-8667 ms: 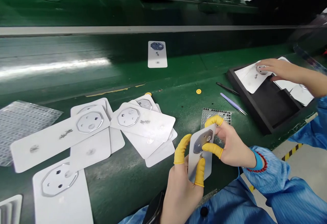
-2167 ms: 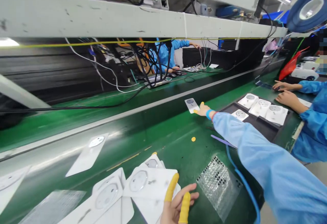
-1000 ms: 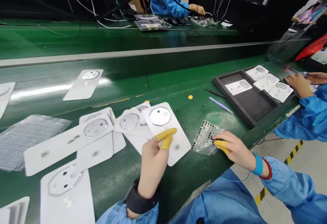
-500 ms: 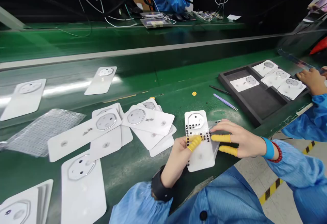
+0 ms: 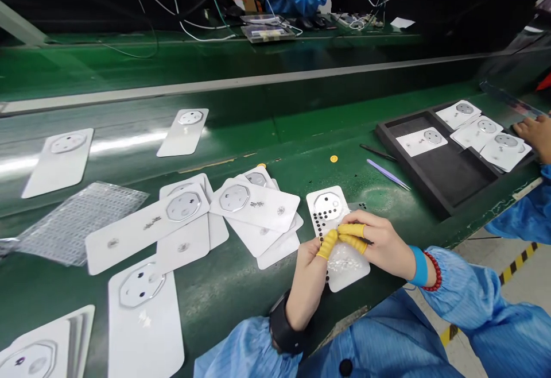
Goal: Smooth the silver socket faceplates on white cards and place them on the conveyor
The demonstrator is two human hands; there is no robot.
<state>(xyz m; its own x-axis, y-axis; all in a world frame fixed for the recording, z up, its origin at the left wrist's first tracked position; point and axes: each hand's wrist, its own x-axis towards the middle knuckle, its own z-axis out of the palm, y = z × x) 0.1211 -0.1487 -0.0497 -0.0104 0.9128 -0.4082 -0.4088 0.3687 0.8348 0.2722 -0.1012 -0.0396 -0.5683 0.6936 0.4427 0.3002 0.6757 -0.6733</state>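
A white plate with a silvery octagonal ring [image 5: 329, 208] lies flat near the green bench's front edge. A clear film sheet dotted with small black stickers [image 5: 344, 263] lies on top of it. My left hand [image 5: 313, 257], with yellow finger cots, presses its fingertips on the sheet. My right hand [image 5: 375, 242], also in yellow cots, pinches at the sheet right beside the left fingertips. Both hands' fingers are curled together over the middle of the plate; what they pinch is too small to make out.
Several white plates [image 5: 253, 208] lie fanned to the left, with more at the near left [image 5: 144, 312]. Two plates [image 5: 184, 132] ride the belt. A bubble sheet [image 5: 73, 220], purple tweezers [image 5: 387, 174], a black tray [image 5: 447, 178] and a co-worker's hand [image 5: 534, 137] lie around.
The plate with the sticker sheet stayed in front of me. My right hand's outstretched fingers have drawn in and now pinch at the sheet beside my left thumb. The belt plates have drifted right.
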